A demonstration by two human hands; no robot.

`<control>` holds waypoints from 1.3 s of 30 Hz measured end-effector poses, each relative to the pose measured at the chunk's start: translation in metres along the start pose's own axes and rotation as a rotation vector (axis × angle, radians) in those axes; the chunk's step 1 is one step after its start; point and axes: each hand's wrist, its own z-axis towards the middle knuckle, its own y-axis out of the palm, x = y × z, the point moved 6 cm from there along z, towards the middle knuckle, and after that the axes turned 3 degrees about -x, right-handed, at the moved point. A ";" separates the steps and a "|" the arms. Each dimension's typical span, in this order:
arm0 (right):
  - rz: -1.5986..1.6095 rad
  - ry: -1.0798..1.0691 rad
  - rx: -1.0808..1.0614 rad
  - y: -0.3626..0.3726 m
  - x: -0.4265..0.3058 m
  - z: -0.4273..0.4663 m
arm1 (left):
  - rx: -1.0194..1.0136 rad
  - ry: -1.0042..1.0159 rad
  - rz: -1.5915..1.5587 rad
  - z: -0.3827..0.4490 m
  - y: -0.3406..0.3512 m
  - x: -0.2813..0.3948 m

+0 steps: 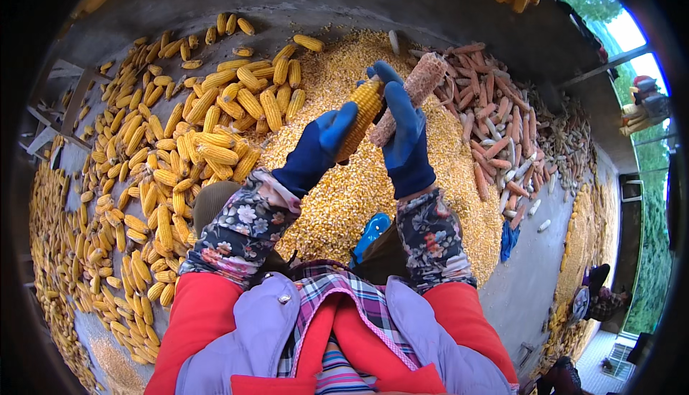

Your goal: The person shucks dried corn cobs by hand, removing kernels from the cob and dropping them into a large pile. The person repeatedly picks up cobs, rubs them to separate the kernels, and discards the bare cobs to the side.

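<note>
Both hands wear blue coated work gloves and are raised over a heap of loose corn kernels [334, 212]. My left hand [328, 131] grips an ear of yellow corn [363, 110], part of which looks dark and shaded near its right side. My right hand [403, 126] holds a bare reddish corn cob [425, 77], slanting up to the right. Ear and cob are close together, their lower ends apart. The fingers of both hands hide part of the ear and the cob.
Unshelled yellow ears [215, 153] cover the floor at left. Bare cobs [490, 104] are piled at right, near a blue cloth [508, 239]. A blue shoe [374, 233] shows among the kernels. A wooden frame [72, 99] stands far left. Another person [597, 298] is at the right edge.
</note>
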 end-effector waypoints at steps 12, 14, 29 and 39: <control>-0.367 -0.151 0.101 -0.005 0.012 0.005 | -0.304 -0.286 -0.470 -0.015 0.024 -0.001; -0.233 -0.121 0.066 -0.005 0.014 0.009 | -0.226 -0.229 -0.357 -0.010 0.013 0.001; -0.420 -0.211 0.210 -0.016 0.031 0.012 | -0.251 -0.299 -0.309 0.003 0.021 -0.015; -0.235 -0.031 0.122 0.007 0.009 0.009 | -0.579 -0.234 -0.772 0.001 0.027 -0.008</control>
